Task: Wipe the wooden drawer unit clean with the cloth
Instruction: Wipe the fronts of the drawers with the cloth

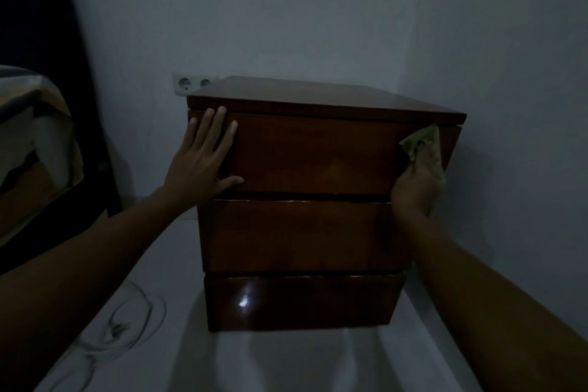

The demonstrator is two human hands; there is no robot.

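while the left hand, fingers spread flat, braces the wooden drawer unit at centre frame, the right hand presses a cloth against its right edge; its fingers are hidden.

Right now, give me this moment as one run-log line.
left hand: flat on top drawer | right hand: presses cloth at drawer's right edge

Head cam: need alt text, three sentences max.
In a dim room, a person's right hand presses a green cloth against the top right corner of a three-drawer wooden drawer unit. The left hand rests flat on the top drawer's left end. A double wall socket sits behind the unit.
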